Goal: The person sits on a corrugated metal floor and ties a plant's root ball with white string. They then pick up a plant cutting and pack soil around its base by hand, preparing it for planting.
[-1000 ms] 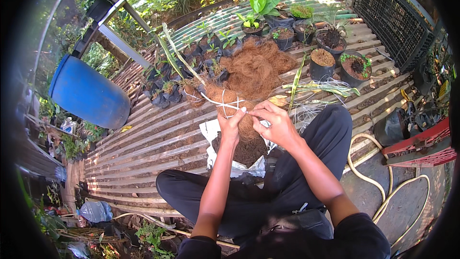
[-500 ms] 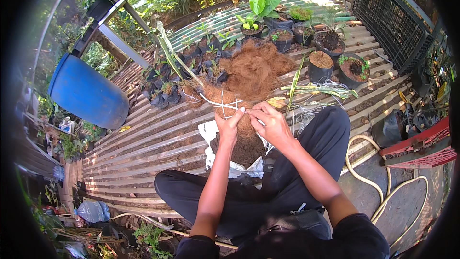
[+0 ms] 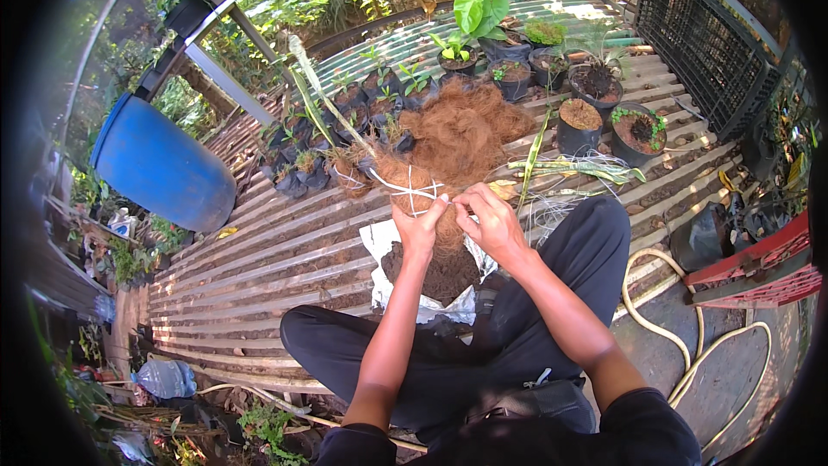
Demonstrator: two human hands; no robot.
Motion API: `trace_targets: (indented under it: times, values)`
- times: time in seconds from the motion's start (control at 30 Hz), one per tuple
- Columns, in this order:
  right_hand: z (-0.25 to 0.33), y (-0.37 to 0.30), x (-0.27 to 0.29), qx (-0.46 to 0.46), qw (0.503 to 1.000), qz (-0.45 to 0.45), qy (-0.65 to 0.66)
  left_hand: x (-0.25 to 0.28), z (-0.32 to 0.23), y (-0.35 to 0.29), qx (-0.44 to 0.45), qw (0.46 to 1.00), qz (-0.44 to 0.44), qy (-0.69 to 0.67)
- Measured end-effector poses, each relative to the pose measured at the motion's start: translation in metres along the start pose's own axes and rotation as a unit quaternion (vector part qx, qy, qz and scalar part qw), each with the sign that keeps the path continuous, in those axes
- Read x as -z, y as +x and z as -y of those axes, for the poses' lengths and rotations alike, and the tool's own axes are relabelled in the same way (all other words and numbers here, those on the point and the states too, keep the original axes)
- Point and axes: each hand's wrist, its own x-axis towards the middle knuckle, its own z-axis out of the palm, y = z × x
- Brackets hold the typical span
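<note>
left hand (image 3: 416, 226) and right hand (image 3: 488, 217) pinching white string (image 3: 410, 190) around coir-wrapped plant (image 3: 412, 174), soil bag (image 3: 431, 280) below

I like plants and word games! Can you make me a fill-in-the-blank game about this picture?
1. Both hands, left hand and right hand, hold a fibre bundle wrapped with white ____.
2. The big barrel is ____.
3. The pile of coconut fibre is ____.
4. The hose lies on the person's ____ side.

Missing words: string; blue; brown; right

Brown fibre ball (image 3: 412, 179) — white string (image 3: 410, 191) crossed around it — held above soil bag (image 3: 429, 273).
</note>
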Motion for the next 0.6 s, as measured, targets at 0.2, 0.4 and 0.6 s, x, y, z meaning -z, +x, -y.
trace_targets:
  times: [0.2, 0.4, 0.6]
  values:
    - [-0.001, -0.001, 0.0, 0.007, 0.999, 0.026, 0.032, 0.009, 0.002, 0.005, 0.009, 1.0, 0.002, -0.008]
    - [-0.002, -0.001, -0.003, 0.001, 0.999, 0.017, 0.041, 0.011, 0.008, 0.007, 0.004, 1.0, 0.014, -0.007]
    - [-0.005, -0.001, -0.003, 0.004, 1.0, 0.013, -0.027, 0.006, 0.012, 0.003, 0.001, 1.0, 0.022, 0.013]
